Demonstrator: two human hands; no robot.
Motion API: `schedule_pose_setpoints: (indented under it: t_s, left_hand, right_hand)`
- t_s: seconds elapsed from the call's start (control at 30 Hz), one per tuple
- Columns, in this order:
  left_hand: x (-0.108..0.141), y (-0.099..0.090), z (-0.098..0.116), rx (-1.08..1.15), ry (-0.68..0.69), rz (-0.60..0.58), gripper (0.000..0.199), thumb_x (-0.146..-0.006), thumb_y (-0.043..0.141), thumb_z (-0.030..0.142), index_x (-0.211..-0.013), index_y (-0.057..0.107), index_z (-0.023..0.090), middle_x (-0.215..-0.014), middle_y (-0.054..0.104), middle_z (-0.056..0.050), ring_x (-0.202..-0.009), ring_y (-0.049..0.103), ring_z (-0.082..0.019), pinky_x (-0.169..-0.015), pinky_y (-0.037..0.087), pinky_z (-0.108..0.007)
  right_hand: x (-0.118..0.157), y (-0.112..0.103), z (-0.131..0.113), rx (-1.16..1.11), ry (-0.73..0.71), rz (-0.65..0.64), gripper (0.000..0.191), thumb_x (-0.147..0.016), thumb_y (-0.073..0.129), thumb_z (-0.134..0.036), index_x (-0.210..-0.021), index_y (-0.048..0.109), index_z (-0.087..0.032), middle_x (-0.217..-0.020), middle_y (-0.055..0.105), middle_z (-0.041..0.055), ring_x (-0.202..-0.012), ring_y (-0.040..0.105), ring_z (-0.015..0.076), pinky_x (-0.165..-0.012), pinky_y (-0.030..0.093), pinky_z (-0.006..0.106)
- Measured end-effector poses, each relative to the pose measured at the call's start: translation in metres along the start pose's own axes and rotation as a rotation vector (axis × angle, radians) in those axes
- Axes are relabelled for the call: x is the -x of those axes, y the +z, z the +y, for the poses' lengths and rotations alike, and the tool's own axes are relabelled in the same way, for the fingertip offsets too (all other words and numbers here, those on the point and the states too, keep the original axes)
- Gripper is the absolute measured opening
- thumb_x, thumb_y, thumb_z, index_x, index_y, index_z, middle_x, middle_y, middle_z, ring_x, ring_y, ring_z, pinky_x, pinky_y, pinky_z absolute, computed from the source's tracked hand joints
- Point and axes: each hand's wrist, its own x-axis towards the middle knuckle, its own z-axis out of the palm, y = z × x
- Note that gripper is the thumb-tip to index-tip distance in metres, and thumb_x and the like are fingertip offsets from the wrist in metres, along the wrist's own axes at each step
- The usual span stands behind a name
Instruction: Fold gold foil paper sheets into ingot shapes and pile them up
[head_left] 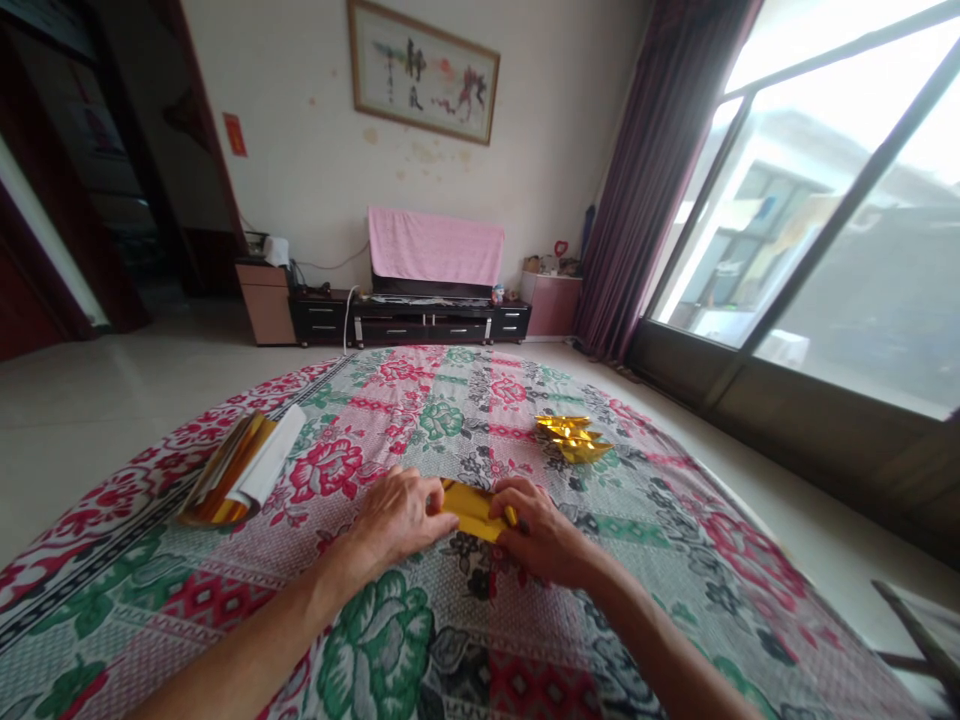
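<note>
Your left hand [401,510] and right hand [547,528] pinched gold paper [474,512] at opposite ends, fingers [444,523] closed on it; uneven pull between them risked tearing or skewing it.

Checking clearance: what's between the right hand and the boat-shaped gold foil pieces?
In the head view, only floral tablecloth shows between the right hand and the boat-shaped gold foil pieces.
</note>
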Motion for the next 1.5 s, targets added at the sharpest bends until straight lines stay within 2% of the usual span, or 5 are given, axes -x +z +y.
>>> schedule_pose_setpoints:
  t_s: [0.43, 0.63, 0.8, 1.07, 1.5]
  left_hand:
    - [0.000, -0.002, 0.001, -0.007, -0.002, -0.006, 0.023, -0.068, 0.059, 0.046, -0.069, 0.064, 0.023, -0.071, 0.058, -0.003, -0.076, 0.049, -0.020, -0.067, 0.036, -0.031]
    - [0.000, 0.000, 0.000, -0.004, 0.063, 0.034, 0.020, -0.070, 0.061, 0.042, -0.070, 0.062, 0.021, -0.070, 0.059, -0.002, -0.074, 0.050, -0.018, -0.067, 0.036, -0.031]
    - [-0.003, 0.003, -0.005, 0.003, 0.199, 0.101, 0.021, -0.073, 0.062, 0.041, -0.071, 0.061, 0.020, -0.072, 0.058, -0.002, -0.076, 0.051, -0.018, -0.070, 0.038, -0.030]
    - [-0.009, 0.013, -0.008, 0.047, 0.284, 0.241, 0.013, -0.077, 0.062, 0.030, -0.085, 0.061, 0.020, -0.083, 0.059, -0.003, -0.084, 0.051, -0.019, -0.076, 0.041, -0.033]
    - [-0.008, 0.017, -0.005, 0.048, 0.203, 0.248, 0.011, -0.081, 0.056, 0.027, -0.079, 0.063, 0.020, -0.081, 0.058, -0.003, -0.086, 0.051, -0.019, -0.079, 0.042, -0.032]
  right_hand:
    - [0.002, -0.012, 0.017, -0.173, -0.101, -0.109, 0.040, -0.065, 0.054, -0.007, -0.102, 0.056, -0.020, -0.116, 0.052, 0.0071, -0.107, 0.048, 0.0202, -0.093, 0.038, 0.037]
    - [0.002, -0.024, 0.008, -0.185, 0.043, -0.111, 0.050, -0.067, 0.061, -0.019, -0.116, 0.052, -0.019, -0.096, 0.060, 0.0040, -0.083, 0.056, 0.0167, -0.074, 0.044, 0.028]
    - [-0.002, -0.016, -0.002, -0.126, 0.082, 0.044, 0.022, -0.077, 0.053, -0.029, -0.093, 0.063, -0.018, -0.085, 0.064, 0.0024, -0.075, 0.057, 0.0143, -0.066, 0.042, 0.024]
    - [-0.012, 0.009, 0.000, 0.083, 0.129, 0.195, 0.018, -0.074, 0.049, -0.014, -0.080, 0.066, -0.020, -0.076, 0.063, 0.0023, -0.073, 0.057, 0.0143, -0.069, 0.042, 0.024]
    - [0.000, 0.008, -0.024, 0.348, -0.084, 0.260, 0.018, -0.080, 0.054, -0.020, -0.094, 0.065, -0.024, -0.116, 0.055, 0.0063, -0.104, 0.047, 0.0232, -0.089, 0.037, 0.037]
